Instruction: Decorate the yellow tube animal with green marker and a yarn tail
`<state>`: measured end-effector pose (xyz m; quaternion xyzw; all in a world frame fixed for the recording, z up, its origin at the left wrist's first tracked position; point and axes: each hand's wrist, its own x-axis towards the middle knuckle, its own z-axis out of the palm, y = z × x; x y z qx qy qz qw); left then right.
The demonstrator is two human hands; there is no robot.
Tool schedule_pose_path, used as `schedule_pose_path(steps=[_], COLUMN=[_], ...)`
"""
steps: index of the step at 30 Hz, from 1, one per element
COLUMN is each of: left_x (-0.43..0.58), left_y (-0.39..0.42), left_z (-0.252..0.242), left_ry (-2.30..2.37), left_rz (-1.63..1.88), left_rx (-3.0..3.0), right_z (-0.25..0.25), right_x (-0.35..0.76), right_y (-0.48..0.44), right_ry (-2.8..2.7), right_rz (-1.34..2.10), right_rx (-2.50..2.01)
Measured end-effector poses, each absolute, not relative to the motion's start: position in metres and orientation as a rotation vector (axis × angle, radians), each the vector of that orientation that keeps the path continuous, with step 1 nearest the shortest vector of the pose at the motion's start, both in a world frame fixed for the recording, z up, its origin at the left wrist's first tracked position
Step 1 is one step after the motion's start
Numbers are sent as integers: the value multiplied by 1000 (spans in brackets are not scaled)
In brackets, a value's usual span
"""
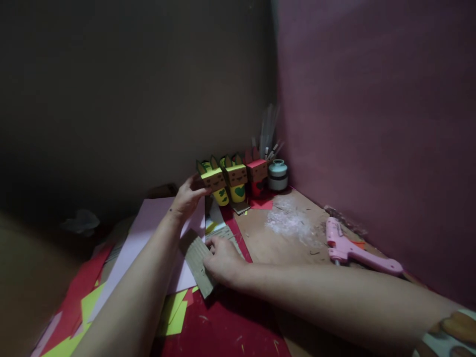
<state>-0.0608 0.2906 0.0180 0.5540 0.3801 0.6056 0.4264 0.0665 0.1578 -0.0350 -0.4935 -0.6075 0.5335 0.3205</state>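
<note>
My left hand (pixel 188 198) reaches to the back of the table and grips the leftmost yellow paper figure (pixel 213 179), thumb in front and fingers partly hidden behind it. That figure leans a little and has pointed ears, a brown face and green patches. Beside it stand a similar yellow figure with a green heart (pixel 237 191) and a red figure (pixel 258 173). Nearer to me, my right hand (pixel 225 260) is closed on the edge of a piece of corrugated cardboard (pixel 198 263), held tilted above a lilac sheet and red surface.
A pink glue gun (pixel 344 243) lies at the right near the wall. Dried whitish residue (pixel 292 220) marks the brown board. A teal-lidded jar (pixel 278 176) stands in the corner by clear sticks (pixel 268 131). Lilac paper (pixel 148 223) and yellow scraps (pixel 174 315) lie at the left.
</note>
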Motion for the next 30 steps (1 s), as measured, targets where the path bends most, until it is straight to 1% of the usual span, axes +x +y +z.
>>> schedule_pose_path(steps=[14,22,30], left_x=[-66,-71,-74], left_y=[292,287,289], left_z=[7,12,12], left_ry=[986,976,1091], left_rz=[1366,1322,1239], left_rx=[1448,1495,1580], right_z=[-34,-40,-40], right_x=[68,66,65], right_y=[155,159,160], right_ry=[-1596,-1601,-1600], right_rz=[1389,1371,1337], right_rx=[-1265,-1249,-1259])
